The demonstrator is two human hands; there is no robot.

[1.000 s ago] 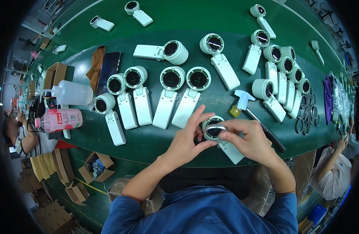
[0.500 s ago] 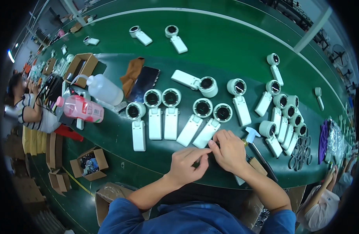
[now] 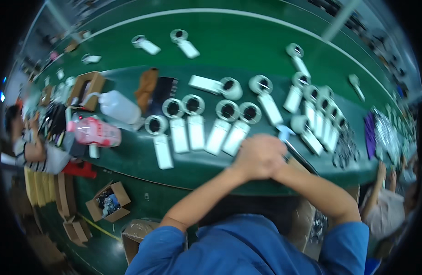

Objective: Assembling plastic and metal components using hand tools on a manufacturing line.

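Note:
My left hand [image 3: 251, 158] lies over my right hand [image 3: 278, 161] above the front of the green table. The fingers of the left are curled closed over the right, and the right hand's fingers are mostly hidden beneath. Motion blur hides whatever may be between them. Just beyond the hands lies a white handheld fan [image 3: 237, 137] with a round head and flat handle. Beside it stretch several more such fans, including one fan [image 3: 216, 137] to its left. A hammer [image 3: 285, 133] with a pale blue head rests right of my hands.
At left stand a pink bottle [image 3: 98, 132], a white squeeze bottle [image 3: 119, 107] and a cardboard box [image 3: 97, 89]. A brown cloth [image 3: 146, 89] lies beside a dark flat panel [image 3: 162, 94]. Dark rings [image 3: 346, 149] pile up at right. Further fans lie on the green surface [image 3: 229, 50] beyond.
My hands have come together; the left has moved right and up onto the right hand. The view has shifted, with the table's things appearing further left and higher.

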